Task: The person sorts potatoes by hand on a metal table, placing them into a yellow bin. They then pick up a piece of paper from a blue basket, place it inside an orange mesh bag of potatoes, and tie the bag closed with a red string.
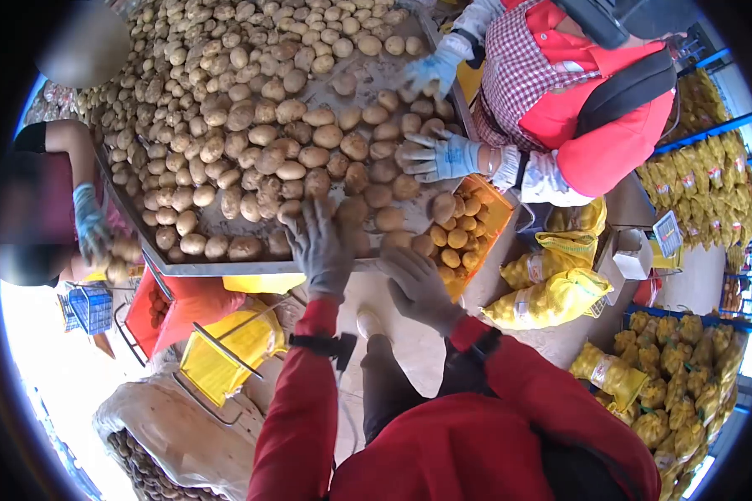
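Note:
Many brown potatoes [313, 157] lie loose on a metal sorting table [263, 269]. My left hand [322, 255], in a grey glove, rests with its fingers stretched out over potatoes by the near rim. Just beyond that rim, on the right, my right hand [422, 288] reaches toward a potato [397, 240], fingers extended; the glove partly hides whether it touches. Neither palm shows, and I see no potato gripped in either hand. An orange crate [491, 230] full of potatoes stands right of my right hand.
Across the right corner, a co-worker's blue-gloved hands [443, 157] reach over the potatoes. Another person's gloved hand [90, 225] is at the left edge. Yellow filled sacks [551, 296] lie on the right, stacked sacks [677, 384] beyond. A yellow bag on a frame [226, 355] stands lower left.

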A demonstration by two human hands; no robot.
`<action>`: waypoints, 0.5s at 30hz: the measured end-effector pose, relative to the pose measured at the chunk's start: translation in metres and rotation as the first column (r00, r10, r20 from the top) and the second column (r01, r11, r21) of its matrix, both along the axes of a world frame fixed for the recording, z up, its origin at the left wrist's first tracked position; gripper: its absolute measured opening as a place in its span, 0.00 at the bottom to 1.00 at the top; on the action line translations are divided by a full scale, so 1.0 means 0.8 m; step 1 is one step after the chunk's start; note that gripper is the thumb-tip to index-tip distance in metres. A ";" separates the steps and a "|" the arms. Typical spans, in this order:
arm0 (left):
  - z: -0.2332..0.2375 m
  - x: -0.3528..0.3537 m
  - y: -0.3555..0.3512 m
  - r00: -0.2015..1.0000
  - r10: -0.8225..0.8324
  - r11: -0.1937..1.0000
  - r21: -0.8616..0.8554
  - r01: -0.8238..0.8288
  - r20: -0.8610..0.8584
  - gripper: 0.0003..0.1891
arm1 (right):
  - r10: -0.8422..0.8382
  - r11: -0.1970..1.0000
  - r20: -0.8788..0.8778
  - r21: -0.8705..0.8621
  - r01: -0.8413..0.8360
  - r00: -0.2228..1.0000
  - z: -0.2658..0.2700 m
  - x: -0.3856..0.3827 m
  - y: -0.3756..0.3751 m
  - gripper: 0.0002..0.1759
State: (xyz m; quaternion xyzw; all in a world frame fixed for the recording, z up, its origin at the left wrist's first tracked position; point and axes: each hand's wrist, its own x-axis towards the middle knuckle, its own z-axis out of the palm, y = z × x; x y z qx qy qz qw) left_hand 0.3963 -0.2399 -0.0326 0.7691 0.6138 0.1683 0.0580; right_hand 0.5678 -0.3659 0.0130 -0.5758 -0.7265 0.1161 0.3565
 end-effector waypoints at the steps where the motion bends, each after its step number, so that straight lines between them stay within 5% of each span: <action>1: 0.015 0.030 -0.008 0.999 0.000 1.000 -0.021 -0.001 -0.041 0.37 | -0.013 1.000 0.027 -0.018 0.013 1.000 0.001 0.019 -0.029 0.24; 6: 0.030 0.158 -0.039 0.997 -0.015 0.976 -0.215 0.029 0.069 0.34 | -0.173 0.960 -0.010 -0.224 0.167 0.985 -0.033 0.131 -0.153 0.19; 10: 0.041 0.240 -0.071 0.985 -0.084 0.946 -0.300 0.127 0.152 0.33 | -0.074 0.961 -0.010 -0.267 0.069 0.997 -0.042 0.214 -0.159 0.18; 15: -0.008 0.299 -0.161 0.940 -0.165 0.973 -0.106 0.205 0.298 0.29 | 0.190 0.967 0.050 -0.184 -0.178 0.980 -0.034 0.288 -0.083 0.18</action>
